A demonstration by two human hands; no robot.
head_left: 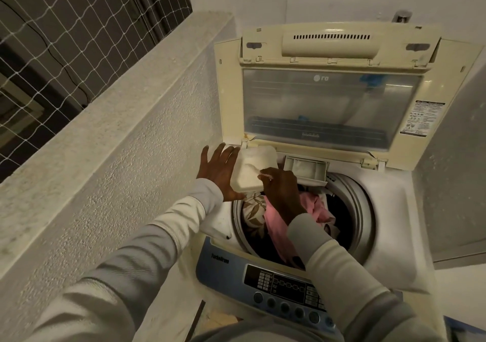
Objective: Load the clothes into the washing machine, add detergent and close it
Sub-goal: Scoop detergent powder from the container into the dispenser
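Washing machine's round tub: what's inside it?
Inside the round grey washing machine tub lie a pink cloth, a white cloth with brown leaves and dark clothes. The right sleeve covers the middle, and whatever lies underneath the pile is hidden.

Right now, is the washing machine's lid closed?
No, the lid stands raised at the back of the machine, and the drum is open with pink clothes showing inside.
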